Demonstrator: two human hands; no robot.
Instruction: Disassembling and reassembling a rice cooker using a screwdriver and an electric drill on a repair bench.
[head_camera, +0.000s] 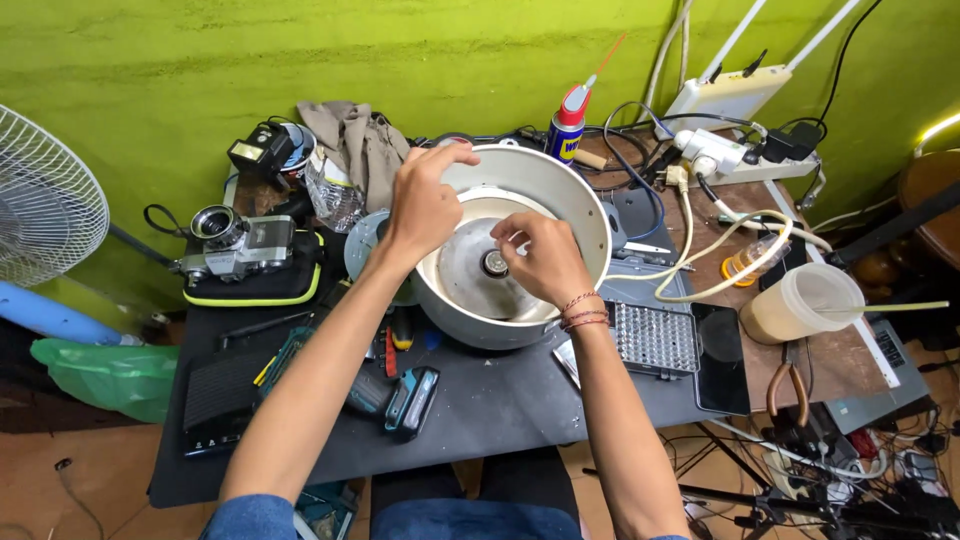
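- Our right hand (545, 262) hides part of the pot's (560, 185) inside, so we cannot see all of the flat metal plate (462, 270) there.
- Our left hand (425, 200) covers the pot's back rim where it grips.
- Something small and white sits at our right fingertips (518, 243) (too small to tell what it is).
- The pot sits tipped toward us in the middle of the dark table (490, 410).
- Our left arm reaches up from below, fingers curled over the rim, holding it.
- Our right arm comes in from the lower right; its fingers are pinched nearly shut, just beside the round knob (494, 263) in the plate's middle.
- A camera (235, 245) rests to the left, a spray can (566, 125) behind.
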